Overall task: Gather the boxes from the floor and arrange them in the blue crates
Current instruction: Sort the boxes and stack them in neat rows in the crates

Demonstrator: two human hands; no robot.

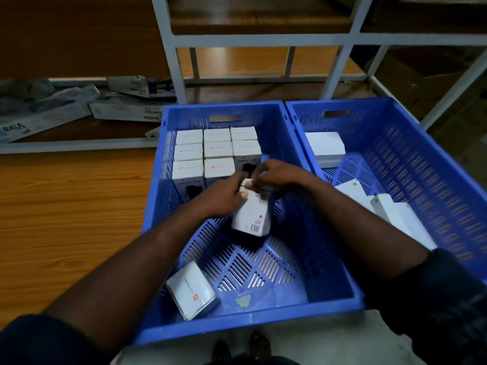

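Note:
Two blue crates stand side by side on the floor, the left crate [329, 264] and the right crate [448, 159]. Several white boxes [217, 150] stand upright in rows at the far end of the left crate. My left hand [222, 197] and my right hand [279, 175] both grip one white box [253, 216] with a barcode, held tilted above the middle of the left crate. Another white box [191, 289] lies loose at the crate's near left corner. The right crate holds a few white boxes [325, 146], some lying slanted [395, 209].
A white metal shelving frame [176, 61] stands behind the crates. Flat cartons and plastic packs [44, 114] lie on its low shelf to the left. Wood-pattern floor [66, 206] spreads to the left of the crates. My shoes [242, 349] show at the bottom edge.

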